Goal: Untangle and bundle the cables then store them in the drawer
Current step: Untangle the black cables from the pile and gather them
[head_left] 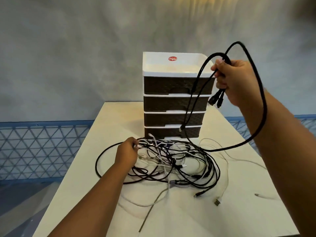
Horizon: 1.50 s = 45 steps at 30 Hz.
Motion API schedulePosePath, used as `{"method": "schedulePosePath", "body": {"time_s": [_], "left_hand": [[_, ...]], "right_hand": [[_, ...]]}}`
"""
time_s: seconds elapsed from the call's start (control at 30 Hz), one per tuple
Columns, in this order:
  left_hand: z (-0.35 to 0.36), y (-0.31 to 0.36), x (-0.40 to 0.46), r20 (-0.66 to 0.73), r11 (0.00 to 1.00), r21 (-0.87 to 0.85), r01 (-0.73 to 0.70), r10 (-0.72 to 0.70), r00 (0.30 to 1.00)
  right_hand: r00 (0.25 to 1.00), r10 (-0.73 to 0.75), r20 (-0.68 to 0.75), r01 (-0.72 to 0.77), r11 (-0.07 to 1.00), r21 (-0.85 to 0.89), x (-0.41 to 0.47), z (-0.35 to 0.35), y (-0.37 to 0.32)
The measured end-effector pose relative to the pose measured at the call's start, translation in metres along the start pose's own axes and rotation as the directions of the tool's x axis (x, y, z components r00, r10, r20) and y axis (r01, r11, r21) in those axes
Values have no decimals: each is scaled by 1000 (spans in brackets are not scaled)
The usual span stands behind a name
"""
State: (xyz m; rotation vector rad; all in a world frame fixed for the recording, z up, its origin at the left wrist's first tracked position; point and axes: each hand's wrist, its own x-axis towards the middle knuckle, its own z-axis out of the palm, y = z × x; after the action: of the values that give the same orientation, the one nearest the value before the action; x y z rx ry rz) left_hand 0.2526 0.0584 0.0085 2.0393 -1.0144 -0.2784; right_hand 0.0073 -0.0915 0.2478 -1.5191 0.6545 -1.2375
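Note:
A tangle of black and white cables [179, 161] lies on the white table [222, 216] in front of a small drawer unit [174, 100] with dark drawer fronts, all closed. My right hand [236, 79] is raised beside the unit and grips a black cable [261, 103]; its loops arch above the fist, its plugs dangle below, and one strand runs down into the pile. My left hand [127, 153] rests at the pile's left edge, its fingers pinching thin cables there.
Loose white cables [225, 183] and a USB plug [217, 202] trail over the table's right and front. The table's edges drop off left and right, with a blue lattice fence [42, 144] beyond. A grey wall stands behind.

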Motion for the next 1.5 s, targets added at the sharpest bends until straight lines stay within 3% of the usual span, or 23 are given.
{"method": "schedulePosePath", "body": {"time_s": [0.1, 0.2, 0.27, 0.33, 0.4, 0.43, 0.5, 0.57, 0.63, 0.7, 0.83, 0.93, 1.03, 1.13, 1.27, 1.37, 1.4, 1.43, 1.5], "left_hand": [[1, -5, 3, 16, 995, 102, -5, 4, 1000], [-1, 12, -4, -141, 980, 198, 9, 20, 990], [-8, 34, -14, -266, 987, 159, 4, 38, 963], [-16, 58, -22, -298, 996, 67, -64, 81, 951], [-27, 90, -33, -164, 985, -154, -76, 50, 985], [-34, 109, -42, -31, 943, -332, -13, 3, 1000], [-51, 144, -61, 243, 737, -651, 180, -22, 970], [-65, 170, -78, 398, 576, -754, 316, 18, 917], [-72, 190, -96, 513, 532, -743, 406, 63, 856], [-72, 210, -118, 564, 549, -716, 430, 94, 820], [-59, 235, -159, 459, 522, -775, 355, 81, 885], [-52, 237, -184, 442, 460, -812, 360, 83, 893], [-38, 235, -207, 464, 536, -764, 359, 68, 883], [-26, 232, -229, 464, 668, -667, 330, 26, 885], [-39, 232, -255, 553, 915, -355, 194, 38, 832], [-64, 238, -275, 676, 997, -77, 27, 32, 736], [-71, 241, -279, 674, 1000, 2, 1, -2, 739], [-75, 243, -280, 615, 998, 57, -14, -24, 788], [-73, 250, -276, 371, 995, 54, -84, 58, 927]], "right_hand": [[994, -36, 102, 49, 991, -122, -7, -6, -24], [989, 3, 148, 33, 971, -236, -21, -6, -33], [985, 48, 167, -7, 970, -242, -31, -6, -32], [979, 94, 181, -38, 956, -291, -40, -6, -29], [966, 131, 225, -39, 927, -373, -50, -7, -28], [949, 149, 278, -26, 916, -401, -56, -9, -27], [894, 179, 411, 27, 894, -447, -70, -14, -27], [821, 209, 531, 79, 879, -470, -88, -20, -29], [747, 228, 624, 144, 861, -487, -104, -30, -34], [682, 240, 691, 209, 841, -498, -119, -42, -40], [562, 256, 787, 222, 870, -441, -140, -78, -50], [548, 218, 808, 141, 928, -346, -150, -111, -51], [543, 276, 793, 170, 889, -426, -157, -136, -48], [569, 310, 762, 383, 720, -578, -167, -151, -48], [644, 27, 764, 600, 602, -527, -181, -159, -64], [630, -93, 771, 647, 611, -455, -187, -166, -79], [613, -97, 784, 651, 624, -431, -189, -167, -82], [589, -92, 803, 655, 636, -408, -190, -168, -84], [549, -78, 832, 658, 654, -373, -192, -165, -84]]}}
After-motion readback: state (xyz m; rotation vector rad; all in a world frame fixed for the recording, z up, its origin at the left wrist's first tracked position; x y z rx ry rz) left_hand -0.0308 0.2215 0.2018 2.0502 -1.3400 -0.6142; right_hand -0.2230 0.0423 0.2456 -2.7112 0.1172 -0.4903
